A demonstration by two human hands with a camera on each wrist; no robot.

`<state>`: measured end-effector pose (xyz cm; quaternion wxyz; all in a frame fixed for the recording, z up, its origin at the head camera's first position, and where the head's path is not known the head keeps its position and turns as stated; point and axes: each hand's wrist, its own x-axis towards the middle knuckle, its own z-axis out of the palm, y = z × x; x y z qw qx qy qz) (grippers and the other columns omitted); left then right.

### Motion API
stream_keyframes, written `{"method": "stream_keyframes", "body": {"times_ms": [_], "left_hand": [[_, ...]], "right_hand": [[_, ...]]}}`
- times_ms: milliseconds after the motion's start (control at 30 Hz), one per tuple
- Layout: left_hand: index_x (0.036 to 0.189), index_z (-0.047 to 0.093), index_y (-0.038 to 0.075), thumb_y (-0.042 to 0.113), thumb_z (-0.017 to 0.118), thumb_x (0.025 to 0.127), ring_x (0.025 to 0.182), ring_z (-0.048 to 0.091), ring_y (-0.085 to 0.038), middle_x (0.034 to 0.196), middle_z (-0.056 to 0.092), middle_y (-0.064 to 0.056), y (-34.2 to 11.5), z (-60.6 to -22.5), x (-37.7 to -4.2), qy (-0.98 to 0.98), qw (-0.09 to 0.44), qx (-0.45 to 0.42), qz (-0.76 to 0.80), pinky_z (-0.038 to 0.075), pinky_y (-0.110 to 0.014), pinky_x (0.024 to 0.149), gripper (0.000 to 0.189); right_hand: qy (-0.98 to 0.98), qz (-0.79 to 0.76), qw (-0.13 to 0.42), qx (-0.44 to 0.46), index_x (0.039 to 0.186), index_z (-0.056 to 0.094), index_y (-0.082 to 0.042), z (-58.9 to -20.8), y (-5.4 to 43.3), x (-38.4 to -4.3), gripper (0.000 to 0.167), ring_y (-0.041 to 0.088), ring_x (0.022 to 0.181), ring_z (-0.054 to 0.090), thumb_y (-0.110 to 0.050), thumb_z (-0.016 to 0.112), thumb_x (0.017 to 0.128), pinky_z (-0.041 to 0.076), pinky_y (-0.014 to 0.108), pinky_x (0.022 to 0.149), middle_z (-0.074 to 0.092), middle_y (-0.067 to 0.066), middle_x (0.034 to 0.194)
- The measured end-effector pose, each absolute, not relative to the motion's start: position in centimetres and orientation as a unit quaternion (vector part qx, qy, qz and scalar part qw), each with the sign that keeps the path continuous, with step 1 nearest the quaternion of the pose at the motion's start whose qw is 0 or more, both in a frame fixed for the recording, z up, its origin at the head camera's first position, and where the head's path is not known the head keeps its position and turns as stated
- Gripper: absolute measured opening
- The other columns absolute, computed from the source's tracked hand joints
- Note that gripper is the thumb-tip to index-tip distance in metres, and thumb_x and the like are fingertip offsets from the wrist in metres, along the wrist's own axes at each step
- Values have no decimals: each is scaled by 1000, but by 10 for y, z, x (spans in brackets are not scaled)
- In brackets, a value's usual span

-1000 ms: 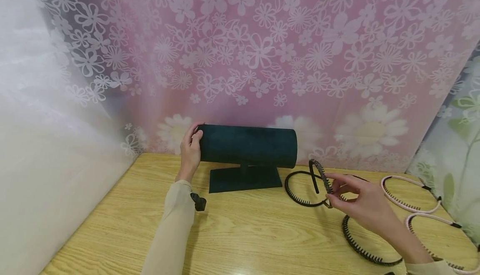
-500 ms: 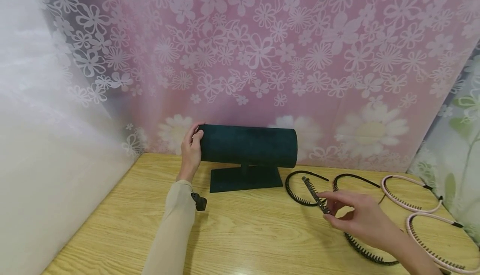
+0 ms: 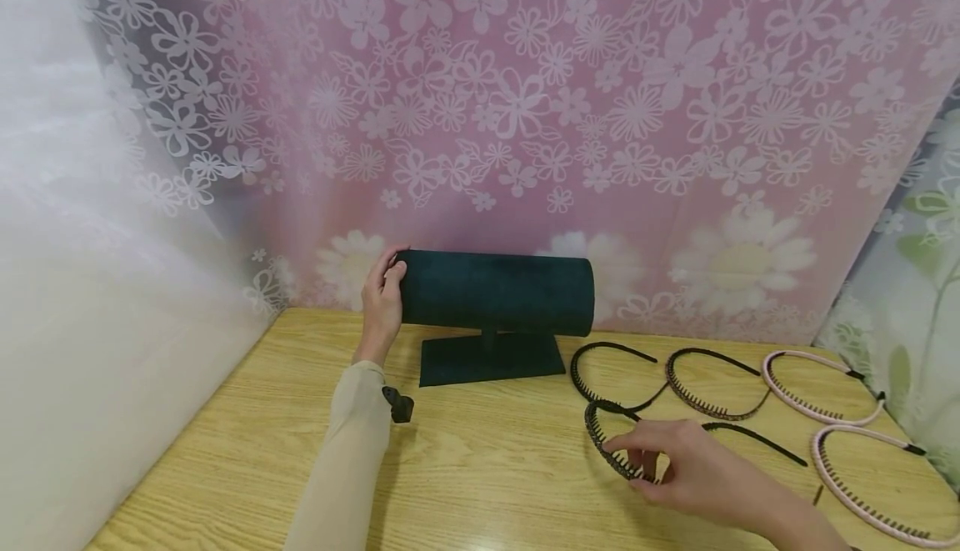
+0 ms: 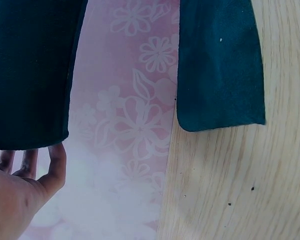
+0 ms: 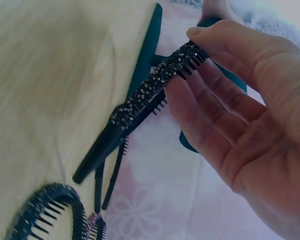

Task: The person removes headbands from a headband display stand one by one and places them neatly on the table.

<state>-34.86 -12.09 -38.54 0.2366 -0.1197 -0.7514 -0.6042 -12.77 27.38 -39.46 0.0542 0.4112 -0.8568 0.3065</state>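
My left hand [image 3: 381,305] grips the left end of a dark green, velvety display roll [image 3: 502,293] on a T-shaped stand with a flat base [image 3: 450,363]. In the left wrist view, that hand's fingers curl against the end of the roll. My right hand [image 3: 697,472] pinches a black headband [image 5: 152,87] between thumb and fingers. Sparkly stones cover its outer side, and comb teeth line the inside. In the head view this headband is tilted over the table, in front of the roll's right side, partly hidden by the hand.
Several toothed headbands lie at the table's right: a black one [image 3: 576,376], a dark brown one [image 3: 701,406], two pale pink ones [image 3: 840,493], and another black one [image 3: 761,437] partly behind my right hand. A flowered pink curtain [image 3: 525,117] hangs behind the wooden table [image 3: 465,468].
My right hand has moved toward the table's front and slightly left with the headband, turning it so its curve shows at the left. My left hand has stayed on the roll.
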Motion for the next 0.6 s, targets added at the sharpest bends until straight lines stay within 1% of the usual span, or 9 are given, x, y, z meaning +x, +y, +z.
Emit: {"method": "stream_keyframes", "body": {"times_ms": [167,300,400,600], "left_hand": [[143,58,21,42,40,109,134,51,-28,150,53,-3,-121,-385,-350,-752,236,-117,-604,36,-53,117,44],[143,59,20,42,40,109,134,51,-28,150,53,-3,-121,-385,-350,-751,235,-118,-606,37,-53,116,45],[143,59,21,42,40,109,134,51,-29,151,53,-3,-121,-385,-350,-749,231,-121,-609,36,-54,117,44],[145,57,22,38,40,110,137,49,-32,155,50,-6,-121,-385,-349,-746,226,-123,-614,34,-55,119,43]], "right_hand": [[-861,302,-13,409,120,72,-7,-402,265,-130,36,-6,75,59,-3,80,85,50,14,58,68,-6,86],[-866,292,-47,404,119,73,-6,-408,256,-133,31,-8,76,58,-8,78,89,52,18,62,68,-4,88],[-871,279,-47,402,118,74,-8,-413,252,-135,29,-8,76,57,-10,77,90,51,17,62,68,-5,89],[-886,246,-18,392,113,76,-12,-419,243,-141,29,-9,72,54,-6,79,85,49,16,63,66,-11,86]]}}
